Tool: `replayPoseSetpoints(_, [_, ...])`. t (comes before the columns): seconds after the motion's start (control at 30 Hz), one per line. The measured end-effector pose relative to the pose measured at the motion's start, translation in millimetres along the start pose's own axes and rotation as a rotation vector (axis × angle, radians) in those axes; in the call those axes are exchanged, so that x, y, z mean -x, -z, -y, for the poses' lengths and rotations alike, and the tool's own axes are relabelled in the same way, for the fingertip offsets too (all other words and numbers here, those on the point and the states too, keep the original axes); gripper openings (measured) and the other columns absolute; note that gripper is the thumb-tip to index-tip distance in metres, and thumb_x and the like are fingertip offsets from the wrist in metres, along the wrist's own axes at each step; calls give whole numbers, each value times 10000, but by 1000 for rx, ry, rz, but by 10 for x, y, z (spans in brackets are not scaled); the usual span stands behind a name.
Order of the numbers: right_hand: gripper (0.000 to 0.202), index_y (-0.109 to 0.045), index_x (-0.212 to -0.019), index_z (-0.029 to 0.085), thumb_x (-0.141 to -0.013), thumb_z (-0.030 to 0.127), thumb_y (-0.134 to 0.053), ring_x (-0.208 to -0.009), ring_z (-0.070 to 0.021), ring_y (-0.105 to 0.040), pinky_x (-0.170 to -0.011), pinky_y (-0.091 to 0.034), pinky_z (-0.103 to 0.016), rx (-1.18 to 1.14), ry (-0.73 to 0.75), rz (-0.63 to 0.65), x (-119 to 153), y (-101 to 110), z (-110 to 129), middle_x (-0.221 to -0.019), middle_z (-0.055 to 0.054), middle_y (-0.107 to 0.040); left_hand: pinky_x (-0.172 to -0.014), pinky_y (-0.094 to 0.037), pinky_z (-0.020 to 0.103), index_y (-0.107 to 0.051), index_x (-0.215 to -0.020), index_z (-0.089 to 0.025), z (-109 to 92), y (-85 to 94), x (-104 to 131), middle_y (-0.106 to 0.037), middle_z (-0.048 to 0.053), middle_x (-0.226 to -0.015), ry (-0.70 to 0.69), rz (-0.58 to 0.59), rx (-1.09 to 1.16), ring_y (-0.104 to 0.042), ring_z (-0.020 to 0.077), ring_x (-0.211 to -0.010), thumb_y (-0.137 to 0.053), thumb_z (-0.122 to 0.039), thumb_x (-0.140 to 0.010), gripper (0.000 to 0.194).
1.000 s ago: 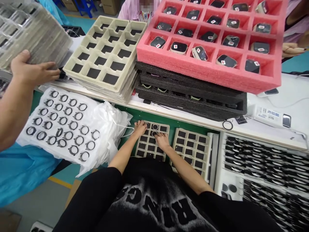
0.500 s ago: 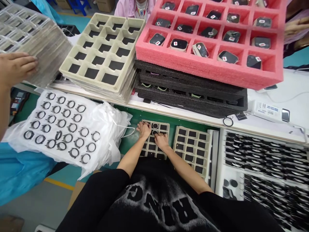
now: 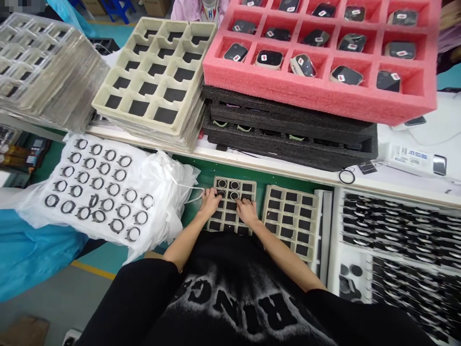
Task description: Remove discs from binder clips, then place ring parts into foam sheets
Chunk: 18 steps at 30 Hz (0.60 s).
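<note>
A cream compartment tray [image 3: 251,177] lies on the green surface in front of me, with dark pads in its cells. Round dark rings with pale rims, like watch cases, sit in several far cells, among them a far-left ring [image 3: 222,183] and a far-middle ring [image 3: 234,185]. My left hand [image 3: 210,203] has its fingertips closed at a second-row ring [image 3: 220,194] on the left side. Beside the second-row middle ring [image 3: 234,195], my right hand [image 3: 247,211] has its fingers bent and slightly apart, seemingly holding nothing.
To the left, rows of rings [image 3: 107,204] lie on a white wrapped stack [image 3: 139,175]. Another cream tray [image 3: 266,204] is at right, next to racks of dark parts [image 3: 399,221]. Stacked trays [image 3: 97,103] and pink foam [image 3: 306,91] with watches stand on the shelf beyond.
My left hand has shifted from the far-left cell to the one nearer me, uncovering a ring. My right hand has drawn slightly back and right. Another person's hand at far left has left view.
</note>
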State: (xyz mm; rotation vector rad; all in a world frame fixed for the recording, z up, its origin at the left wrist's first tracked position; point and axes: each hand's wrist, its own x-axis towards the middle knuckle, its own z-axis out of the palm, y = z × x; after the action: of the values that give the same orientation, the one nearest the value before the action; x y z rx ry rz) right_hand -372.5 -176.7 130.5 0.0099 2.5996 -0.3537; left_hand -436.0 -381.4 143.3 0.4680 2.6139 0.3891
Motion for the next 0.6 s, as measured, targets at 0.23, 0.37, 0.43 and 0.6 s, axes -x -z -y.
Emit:
replayPoseSetpoints(0.23, [511, -499, -1536, 249, -1033, 238, -409, -1179, -284, -551, -991, -312, -409, 2, -10, 8, 25, -22, 9, -1261, -154, -639, -1052, -300, 523, -682, -1244, -241, -16, -57, -28, -475, 166, -1354, 21, 7, -52, -391, 351, -1249, -424, -264, -1005, 352])
replayPoseSetpoints(0.37, [519, -483, -1547, 261, -1034, 230, -409, -1193, -284, -556, -998, -305, -412, 2, -22, 24, 20, -34, 19, -1274, -156, -635, -1066, -300, 518, -681, -1254, -255, -37, -71, 34, -480, 147, -1355, 5, 37, -39, -393, 344, -1264, -450, -281, -997, 346])
replayPoseSetpoints(0.43, [518, -483, -1542, 264, -1029, 225, -428, -1201, -286, -560, -1004, -305, -414, 5, -33, 37, 14, -28, 23, -1282, -156, -635, -1072, -308, 519, -659, -1292, -250, -88, -98, 60, -478, 146, -1371, 13, 48, -16, -395, 343, -1276, -456, -279, -991, 364])
replayPoseSetpoints(0.6, [529, -473, -1539, 252, -1011, 219, -468, -1192, -304, -588, -1001, -327, -432, 34, -35, 54, 48, 78, 79, -1288, -168, -644, -1063, -359, 545, -559, -1415, -184, -330, -139, 166, -444, 197, -1428, 124, 24, 77, -416, 377, -1311, -451, -252, -981, 453])
